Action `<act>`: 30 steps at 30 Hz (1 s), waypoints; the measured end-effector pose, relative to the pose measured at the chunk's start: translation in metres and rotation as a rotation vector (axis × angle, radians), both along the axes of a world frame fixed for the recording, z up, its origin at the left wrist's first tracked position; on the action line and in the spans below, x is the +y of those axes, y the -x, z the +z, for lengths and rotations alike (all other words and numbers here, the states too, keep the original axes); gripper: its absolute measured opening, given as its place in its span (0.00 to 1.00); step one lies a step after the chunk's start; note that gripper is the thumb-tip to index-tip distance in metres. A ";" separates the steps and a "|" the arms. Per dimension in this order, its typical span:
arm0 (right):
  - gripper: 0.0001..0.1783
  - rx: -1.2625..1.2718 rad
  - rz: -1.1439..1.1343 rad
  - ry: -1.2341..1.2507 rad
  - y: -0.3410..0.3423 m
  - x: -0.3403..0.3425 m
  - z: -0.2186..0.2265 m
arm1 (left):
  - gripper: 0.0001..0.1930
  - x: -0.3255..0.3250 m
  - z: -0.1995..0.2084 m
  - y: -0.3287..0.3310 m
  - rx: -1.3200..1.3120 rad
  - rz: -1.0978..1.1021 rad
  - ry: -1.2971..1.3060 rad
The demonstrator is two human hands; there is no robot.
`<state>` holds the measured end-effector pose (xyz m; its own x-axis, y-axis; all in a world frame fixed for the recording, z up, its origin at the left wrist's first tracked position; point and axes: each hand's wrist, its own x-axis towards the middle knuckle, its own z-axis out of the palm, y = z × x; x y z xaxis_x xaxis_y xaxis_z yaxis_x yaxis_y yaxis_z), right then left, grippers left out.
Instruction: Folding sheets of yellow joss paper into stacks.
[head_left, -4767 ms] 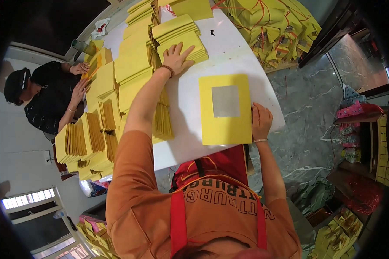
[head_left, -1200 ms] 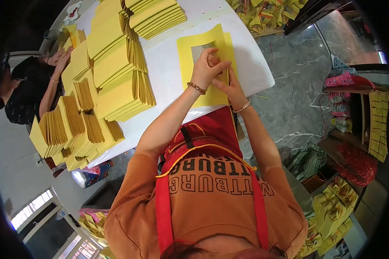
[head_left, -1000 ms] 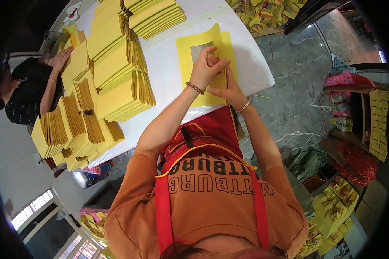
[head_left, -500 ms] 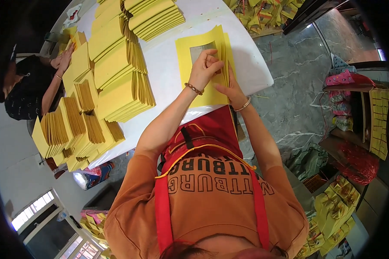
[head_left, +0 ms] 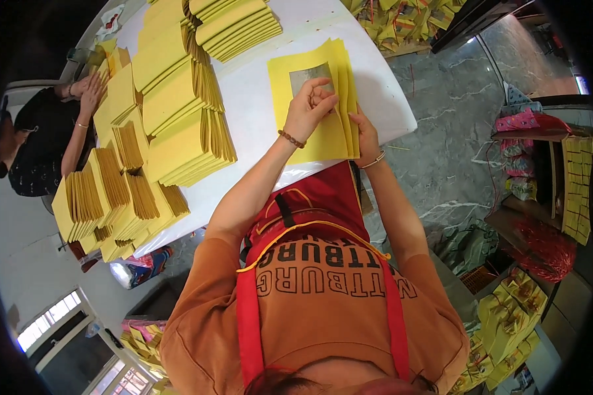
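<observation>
A small stack of yellow paper sheets (head_left: pixel 323 139) lies at the near edge of the white-covered table, its leaves fanned apart along the right side. A grey rectangular patch (head_left: pixel 308 74) shows on the upper part of the top sheet. Over that patch is my left hand (head_left: pixel 313 104), its fingers curled in; whatever may be between them is hidden. At the right edge of the stack, my right hand (head_left: pixel 366 136) grips the sheets, thumb on the edge and the other fingers partly hidden behind it.
Rows of folded yellow paper bundles (head_left: pixel 184 118) fill the table's left side, some standing on end (head_left: pixel 85 204). A co-worker (head_left: pixel 46 138) is at the far left with hands near yellow paper. More yellow pieces (head_left: pixel 402 26) are heaped beyond the white tabletop (head_left: pixel 257 85).
My right hand has drawn back to the right edge of the sheets, and the fanned leaves now lie further right. My left hand's fingers have curled more. The co-worker's hands shifted slightly.
</observation>
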<state>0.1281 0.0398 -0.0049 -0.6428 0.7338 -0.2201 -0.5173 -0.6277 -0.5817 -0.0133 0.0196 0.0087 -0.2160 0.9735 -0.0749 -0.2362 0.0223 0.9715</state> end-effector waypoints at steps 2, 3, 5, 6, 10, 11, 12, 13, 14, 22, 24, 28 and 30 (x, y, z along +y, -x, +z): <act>0.29 0.060 0.001 0.022 0.000 0.000 -0.002 | 0.21 -0.001 -0.006 0.000 -0.007 0.011 -0.017; 0.29 0.061 -0.008 0.025 0.001 0.000 0.001 | 0.23 -0.002 -0.008 0.000 0.073 0.076 -0.075; 0.29 0.062 -0.015 0.028 0.001 0.001 0.001 | 0.24 -0.003 -0.013 0.001 0.154 0.143 -0.133; 0.29 0.012 0.011 -0.034 0.001 0.002 -0.002 | 0.22 -0.004 -0.009 0.001 0.251 0.148 -0.122; 0.31 -0.110 0.013 -0.232 0.002 0.003 -0.009 | 0.14 0.002 -0.010 0.003 0.380 0.147 -0.119; 0.31 -0.108 0.015 -0.233 0.003 0.002 -0.009 | 0.14 0.002 -0.010 0.002 0.381 0.148 -0.119; 0.31 -0.169 -0.013 -0.256 0.005 0.000 -0.009 | 0.13 0.003 0.000 -0.002 0.393 0.162 -0.046; 0.32 -0.231 -0.040 -0.278 0.005 -0.002 -0.008 | 0.13 0.004 0.005 -0.005 0.406 0.175 0.028; 0.32 -0.231 -0.043 -0.277 0.004 -0.003 -0.006 | 0.13 0.004 0.004 -0.005 0.405 0.172 0.029; 0.32 -0.086 0.012 -0.155 0.000 0.002 -0.009 | 0.08 -0.001 -0.007 0.004 0.078 0.122 0.135; 0.33 -0.097 0.011 -0.176 0.001 0.001 -0.005 | 0.07 0.001 -0.011 0.002 0.135 0.187 0.060; 0.35 -0.229 -0.003 -0.355 0.007 -0.003 0.000 | 0.05 0.001 -0.010 -0.004 0.197 0.262 -0.038; 0.35 -0.267 -0.003 -0.473 0.009 -0.005 0.013 | 0.05 0.000 -0.005 -0.005 0.195 0.240 -0.034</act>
